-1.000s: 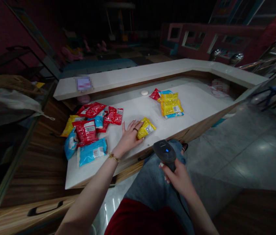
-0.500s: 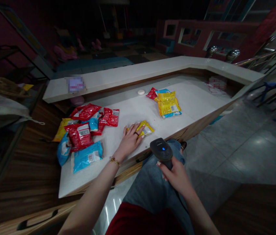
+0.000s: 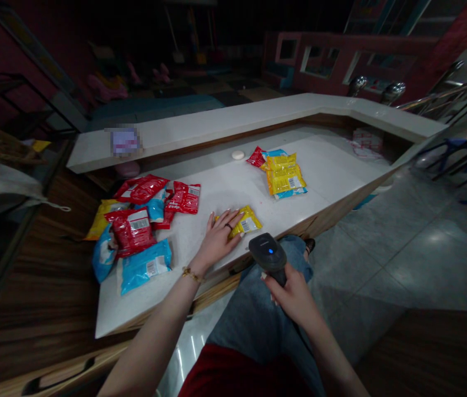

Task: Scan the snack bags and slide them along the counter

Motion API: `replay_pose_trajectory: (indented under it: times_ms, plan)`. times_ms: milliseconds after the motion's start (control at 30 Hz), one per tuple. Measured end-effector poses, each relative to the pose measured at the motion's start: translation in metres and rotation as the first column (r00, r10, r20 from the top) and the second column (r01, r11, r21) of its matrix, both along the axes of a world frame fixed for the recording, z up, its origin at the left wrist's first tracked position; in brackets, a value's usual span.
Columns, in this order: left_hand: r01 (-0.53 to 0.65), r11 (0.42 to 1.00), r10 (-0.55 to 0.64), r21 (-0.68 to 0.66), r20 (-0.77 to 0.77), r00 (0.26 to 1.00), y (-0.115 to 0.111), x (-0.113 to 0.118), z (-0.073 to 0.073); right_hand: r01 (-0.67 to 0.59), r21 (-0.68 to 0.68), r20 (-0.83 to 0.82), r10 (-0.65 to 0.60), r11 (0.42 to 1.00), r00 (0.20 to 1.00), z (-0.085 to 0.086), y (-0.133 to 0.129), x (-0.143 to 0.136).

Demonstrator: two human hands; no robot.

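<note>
On the white, smooth-topped counter (image 3: 328, 165), a small yellow plastic packet (image 3: 248, 222) is taken as the reference for all places. It lies flat near the front edge, white barcode panel up, partly covered by the left hand (image 3: 219, 237).

Progress: work is judged to be partway along. To the left of the yellow plastic packet, well apart, a loose heap of glossy red, blue and yellow packets (image 3: 132, 234) is seen. To its right and farther back, a smaller overlapping group of yellow, blue and red packets (image 3: 285, 179) is seen. Only one packet, between the two, is being handled. The smaller group is tentatively read as done and the heap as left; neither reading is proven by the view. No exact count is obtained, owing to overlap. Behind the reference, a small white rounded object (image 3: 238, 155) is noted, untouched.

Pose: the left hand is laid palm down over the near-left part of the reference, forearm stretched forward. Its fingers are extended and slightly apart; contact under the palm is hidden. In front of the reference and to its right, a dark grey handheld scanner (image 3: 267, 251) with a lit blue indicator is held in the right hand (image 3: 295, 295). Its handle is clamped by the fingers and thumb; the head is tilted roughly toward the reference, without touching it.
</note>
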State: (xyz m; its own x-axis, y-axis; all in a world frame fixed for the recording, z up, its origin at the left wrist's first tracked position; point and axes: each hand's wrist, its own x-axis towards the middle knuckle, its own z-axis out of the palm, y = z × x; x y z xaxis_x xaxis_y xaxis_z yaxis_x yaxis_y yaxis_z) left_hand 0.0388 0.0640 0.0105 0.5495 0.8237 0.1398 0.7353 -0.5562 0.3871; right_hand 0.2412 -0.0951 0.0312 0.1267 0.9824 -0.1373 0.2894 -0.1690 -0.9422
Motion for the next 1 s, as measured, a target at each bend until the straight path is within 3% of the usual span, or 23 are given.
replay_pose_trajectory:
  times_ms: [533,767,1000]
  plan:
    - [0.005,1.000,-0.005,0.010,0.012,1.000,0.000,0.000,0.000,0.001,0.003,0.003,-0.001,1.000,1.000,0.006,-0.002,0.000]
    - [-0.148,0.985,0.144,0.089,0.046,0.988,0.002,0.002,-0.004,0.032,0.005,-0.056,-0.032,0.999,0.998,0.003,-0.005,0.004]
    - [-0.103,0.986,0.092,0.133,0.081,0.992,0.004,0.008,0.007,0.051,-0.001,-0.092,-0.051,0.999,0.994,-0.005,-0.007,0.014]
